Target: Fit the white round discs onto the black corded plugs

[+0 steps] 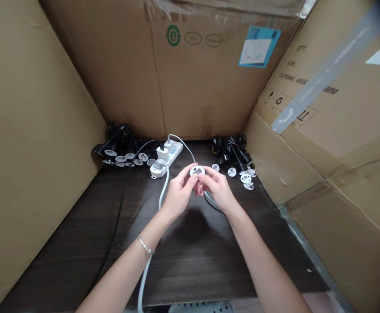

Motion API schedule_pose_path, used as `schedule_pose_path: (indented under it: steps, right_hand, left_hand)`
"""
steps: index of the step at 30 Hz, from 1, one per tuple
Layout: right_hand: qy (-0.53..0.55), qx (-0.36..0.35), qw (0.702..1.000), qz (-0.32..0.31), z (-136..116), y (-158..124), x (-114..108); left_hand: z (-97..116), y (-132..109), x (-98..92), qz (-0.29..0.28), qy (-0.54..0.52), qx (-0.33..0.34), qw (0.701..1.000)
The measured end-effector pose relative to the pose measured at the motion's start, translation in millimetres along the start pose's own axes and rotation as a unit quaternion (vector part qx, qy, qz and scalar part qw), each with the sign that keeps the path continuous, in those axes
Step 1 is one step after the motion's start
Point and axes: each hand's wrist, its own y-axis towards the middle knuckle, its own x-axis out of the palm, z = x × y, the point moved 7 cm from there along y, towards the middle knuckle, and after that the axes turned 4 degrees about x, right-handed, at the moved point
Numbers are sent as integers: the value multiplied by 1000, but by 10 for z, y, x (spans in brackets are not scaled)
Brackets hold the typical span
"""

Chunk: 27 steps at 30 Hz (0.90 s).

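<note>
Between both hands I hold a small round white circuit board [195, 170] above the dark tabletop. Dark parts and a spot of yellow show on its upper face. My left hand [180, 191] grips the board's left side, thumb on top. On the other side my right hand [216, 187] pinches it, with its thumb close to the left one. The fingers under the board are mostly hidden. A grey cable and a black cable come out below my right hand; whether they join the board, I cannot tell.
A white power strip [173, 156] with plugs and chargers lies at the back. Black lamp-like parts with round white discs are heaped at back left [120, 159] and back right [232, 171]. Cardboard walls [206, 87] enclose three sides. A white cable [164, 191] crosses the dark table [193, 261].
</note>
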Motion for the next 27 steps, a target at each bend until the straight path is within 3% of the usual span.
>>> schedule_pose_path:
  steps: [5,10,18,27]
  right_hand:
    - [-26,-23,999,12,-18,-9,-13]
    - [-13,-8,999,-28,29,-1,38]
    - [13,-14,1000,-18,63,13,50]
    - [26,-21,999,-28,66,2,58]
  left_hand:
    - [2,-2,-7,9,-11,-20,1000]
    - [29,-4,-79,30,73,-3,997]
    - [65,10,-90,11,98,11,995]
    - [181,-40,-52,17,192,86,978]
